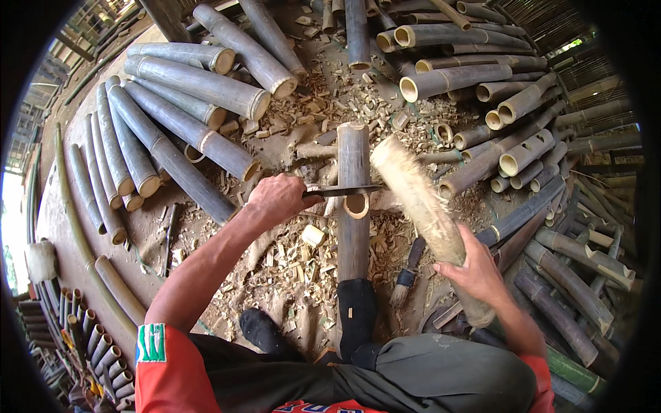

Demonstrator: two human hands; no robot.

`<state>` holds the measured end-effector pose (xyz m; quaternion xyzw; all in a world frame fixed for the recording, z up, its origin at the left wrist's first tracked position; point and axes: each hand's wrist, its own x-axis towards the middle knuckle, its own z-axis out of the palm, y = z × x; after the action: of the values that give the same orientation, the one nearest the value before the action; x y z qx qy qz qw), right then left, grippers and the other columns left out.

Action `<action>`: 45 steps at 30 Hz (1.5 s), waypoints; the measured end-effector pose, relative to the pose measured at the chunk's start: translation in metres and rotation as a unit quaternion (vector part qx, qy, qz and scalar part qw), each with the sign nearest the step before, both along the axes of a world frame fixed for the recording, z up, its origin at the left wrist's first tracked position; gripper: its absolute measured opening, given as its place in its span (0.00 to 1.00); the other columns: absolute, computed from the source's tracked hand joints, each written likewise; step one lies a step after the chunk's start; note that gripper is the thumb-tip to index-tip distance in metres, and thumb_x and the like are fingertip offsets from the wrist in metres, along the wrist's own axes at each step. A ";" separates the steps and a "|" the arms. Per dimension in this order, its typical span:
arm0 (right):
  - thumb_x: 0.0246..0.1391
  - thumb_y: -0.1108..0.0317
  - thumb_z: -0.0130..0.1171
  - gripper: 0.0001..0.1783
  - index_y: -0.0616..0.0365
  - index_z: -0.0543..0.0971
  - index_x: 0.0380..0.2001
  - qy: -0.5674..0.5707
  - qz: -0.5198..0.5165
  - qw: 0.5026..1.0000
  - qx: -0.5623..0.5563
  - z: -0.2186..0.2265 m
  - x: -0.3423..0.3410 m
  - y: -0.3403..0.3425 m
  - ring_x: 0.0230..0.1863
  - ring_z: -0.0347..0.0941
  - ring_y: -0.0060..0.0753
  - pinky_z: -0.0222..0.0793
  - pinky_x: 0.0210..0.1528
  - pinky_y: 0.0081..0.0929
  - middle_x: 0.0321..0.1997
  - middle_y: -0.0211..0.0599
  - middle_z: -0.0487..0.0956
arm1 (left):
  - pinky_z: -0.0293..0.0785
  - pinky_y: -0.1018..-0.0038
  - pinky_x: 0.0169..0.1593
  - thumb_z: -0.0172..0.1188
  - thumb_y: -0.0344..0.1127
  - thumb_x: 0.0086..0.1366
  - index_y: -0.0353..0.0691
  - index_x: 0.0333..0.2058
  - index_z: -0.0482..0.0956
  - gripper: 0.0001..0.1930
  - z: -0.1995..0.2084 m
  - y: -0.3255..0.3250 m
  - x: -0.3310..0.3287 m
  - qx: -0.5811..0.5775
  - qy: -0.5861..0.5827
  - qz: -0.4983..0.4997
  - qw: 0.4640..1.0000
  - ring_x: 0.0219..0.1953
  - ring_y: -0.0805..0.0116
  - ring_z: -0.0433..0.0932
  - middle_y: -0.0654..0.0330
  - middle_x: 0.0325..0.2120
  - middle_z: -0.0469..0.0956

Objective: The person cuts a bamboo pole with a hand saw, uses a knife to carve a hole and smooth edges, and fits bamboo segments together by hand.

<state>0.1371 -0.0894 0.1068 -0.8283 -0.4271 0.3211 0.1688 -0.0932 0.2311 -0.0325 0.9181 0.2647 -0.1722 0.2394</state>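
Observation:
My left hand (pixel 277 197) is closed around the dark handle of a knife (pixel 348 191). Its blade lies crosswise over a bamboo tube (pixel 353 155), at the upper edge of a rounded notch (pixel 355 205) cut into the tube's wall. The tube runs away from me, and my foot in a black sock (pixel 357 310) rests on its near end. My right hand (pixel 474 270) grips the lower part of a thick, pale wooden club (pixel 418 196), frayed along its surface. The club's upper end is to the right of the blade, apart from it, and slightly blurred.
Long bamboo tubes (pixel 196 86) lie at the far left, and more cut tubes (pixel 475 79) are piled at the right. Wood chips (pixel 296 261) cover the ground around the tube. A brush-like tool (pixel 406 275) lies right of my foot. Several short tubes (pixel 103 351) stand at lower left.

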 end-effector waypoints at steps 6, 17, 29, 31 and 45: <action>0.51 0.59 0.75 0.49 0.69 0.63 0.70 0.028 -0.004 0.977 -0.210 0.016 0.003 0.012 0.61 0.80 0.52 0.71 0.65 0.41 0.58 0.66 0.80 | 0.81 0.55 0.32 0.55 0.75 0.67 0.35 0.24 0.82 0.41 -0.006 0.002 0.002 -0.012 0.028 -0.010 0.999 0.23 0.56 0.83 0.52 0.18 0.80; 0.50 0.59 0.76 0.47 0.70 0.65 0.67 0.082 -0.016 0.974 -0.211 0.040 0.009 0.015 0.59 0.78 0.41 0.69 0.65 0.40 0.57 0.53 0.81 | 0.76 0.59 0.26 0.61 0.69 0.69 0.37 0.26 0.87 0.35 -0.015 0.007 0.001 -0.035 0.037 -0.018 0.999 0.17 0.59 0.78 0.55 0.15 0.78; 0.47 0.56 0.79 0.61 0.80 0.56 0.73 0.194 -0.085 0.970 -0.116 -0.005 0.025 -0.031 0.72 0.67 0.44 0.62 0.73 0.34 0.66 0.59 0.73 | 0.67 0.66 0.18 0.60 0.67 0.71 0.42 0.28 0.83 0.30 -0.012 0.012 0.002 -0.042 0.077 -0.015 0.996 0.13 0.72 0.65 0.65 0.13 0.72; 0.45 0.65 0.78 0.57 0.75 0.58 0.73 0.232 -0.109 0.966 -0.039 0.000 0.021 -0.016 0.71 0.66 0.39 0.58 0.74 0.31 0.66 0.49 0.73 | 0.63 0.69 0.16 0.60 0.64 0.72 0.44 0.33 0.82 0.26 -0.023 -0.011 -0.031 0.081 -0.035 -0.128 0.988 0.16 0.72 0.65 0.65 0.17 0.69; 0.41 0.57 0.83 0.51 0.61 0.68 0.65 0.010 0.151 0.988 -0.005 -0.023 0.016 0.072 0.53 0.82 0.55 0.81 0.52 0.46 0.58 0.54 0.80 | 0.78 0.59 0.26 0.62 0.38 0.71 0.38 0.42 0.78 0.10 0.006 -0.027 -0.073 0.021 0.040 -0.006 0.999 0.22 0.60 0.81 0.54 0.24 0.82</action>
<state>0.1531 -0.0179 0.0841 -0.7520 -0.5439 0.3531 0.1180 -0.1661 0.2044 -0.0263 0.9171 0.2717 -0.2042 0.2082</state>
